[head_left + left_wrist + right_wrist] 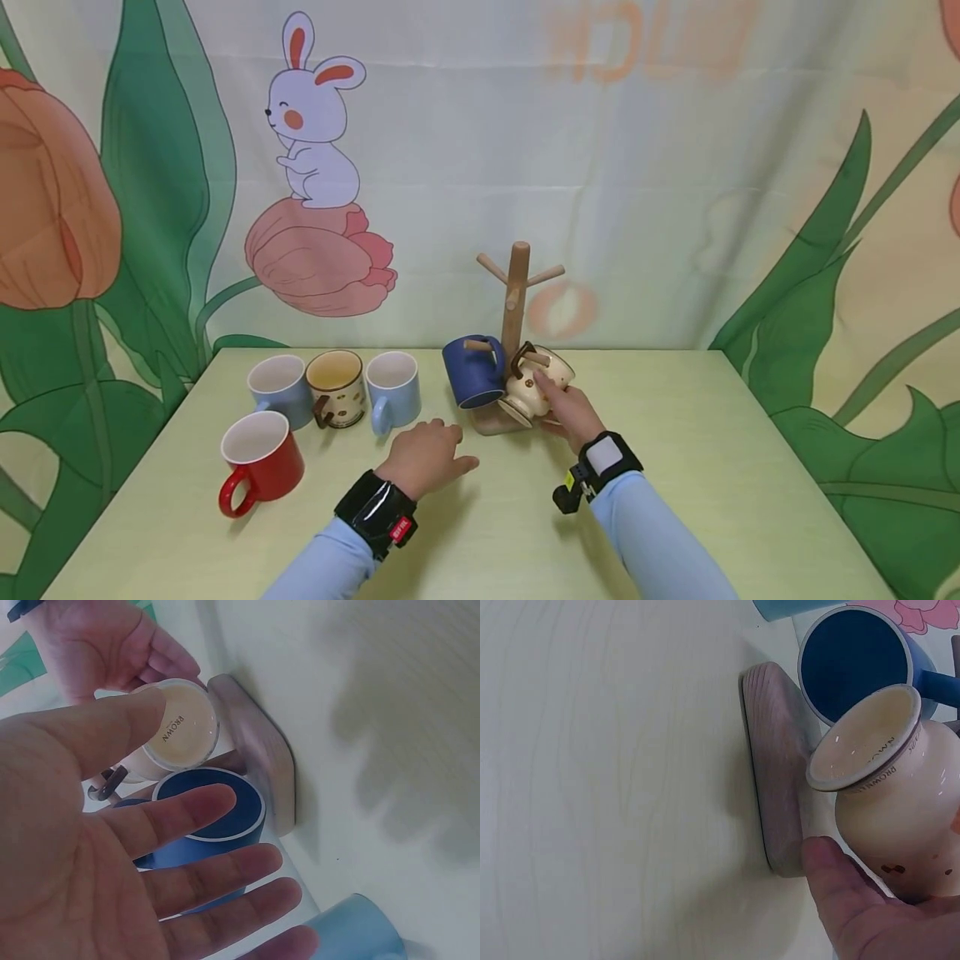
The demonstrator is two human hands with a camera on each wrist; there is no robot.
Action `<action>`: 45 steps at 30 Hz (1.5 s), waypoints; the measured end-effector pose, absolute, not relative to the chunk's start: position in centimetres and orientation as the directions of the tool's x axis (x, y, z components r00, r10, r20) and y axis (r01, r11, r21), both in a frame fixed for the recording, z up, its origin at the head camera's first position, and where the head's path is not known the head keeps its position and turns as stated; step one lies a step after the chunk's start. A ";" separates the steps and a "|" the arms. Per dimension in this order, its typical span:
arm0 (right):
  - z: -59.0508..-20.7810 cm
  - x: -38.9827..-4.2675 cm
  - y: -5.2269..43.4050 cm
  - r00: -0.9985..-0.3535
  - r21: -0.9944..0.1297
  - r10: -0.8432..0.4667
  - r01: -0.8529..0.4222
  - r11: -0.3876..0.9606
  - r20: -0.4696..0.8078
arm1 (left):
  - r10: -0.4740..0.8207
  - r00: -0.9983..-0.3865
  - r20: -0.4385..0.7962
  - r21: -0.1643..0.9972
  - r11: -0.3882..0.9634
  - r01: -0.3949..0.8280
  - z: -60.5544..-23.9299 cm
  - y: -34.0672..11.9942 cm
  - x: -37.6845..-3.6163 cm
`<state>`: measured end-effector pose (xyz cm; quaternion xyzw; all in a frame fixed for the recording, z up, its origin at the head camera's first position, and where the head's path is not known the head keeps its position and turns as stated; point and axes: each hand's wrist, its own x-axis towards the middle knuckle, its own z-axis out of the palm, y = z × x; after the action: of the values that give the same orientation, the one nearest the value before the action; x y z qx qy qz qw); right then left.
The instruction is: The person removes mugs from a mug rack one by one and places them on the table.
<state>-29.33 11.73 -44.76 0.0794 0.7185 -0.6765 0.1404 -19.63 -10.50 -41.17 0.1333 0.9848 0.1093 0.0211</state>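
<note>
My right hand (573,414) holds a cream mug (527,395) with a brown handle and small dark marks at the right of a wooden mug tree (514,321). The mug is tilted, its handle around a lower peg (536,358); in the right wrist view one fingertip (823,853) lies beside it near the wooden base (772,772). A dark blue mug (474,373) hangs tilted on the neighbouring lower peg. My left hand (425,457) hovers over the table in front of the tree, holding nothing, its fingers (217,874) spread in the left wrist view.
On the left of the table (660,500) stand a red mug (273,462), two light blue mugs (296,404) and a patterned mug with a yellow inside (341,404). The tree's upper pegs (546,275) hold no mugs. A printed curtain (637,167) hangs behind.
</note>
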 end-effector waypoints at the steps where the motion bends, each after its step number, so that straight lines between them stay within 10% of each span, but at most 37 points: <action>1: -44.8 -29.4 11.7 -0.949 -0.951 -0.074 0.304 0.058 -0.308 | 0.267 -0.964 -0.012 0.225 0.940 0.257 -41.2 -10.5 -19.6; 45: -43.6 -25.8 13.2 -0.981 -0.990 0.133 0.139 -0.027 -0.142 | 0.244 -0.970 -0.010 0.313 0.922 0.229 -42.3 -10.9 -18.7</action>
<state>-25.83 13.19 -43.56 0.0976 0.6974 -0.7100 0.0023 -18.70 -10.88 -42.34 0.1206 0.9799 0.1569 0.0245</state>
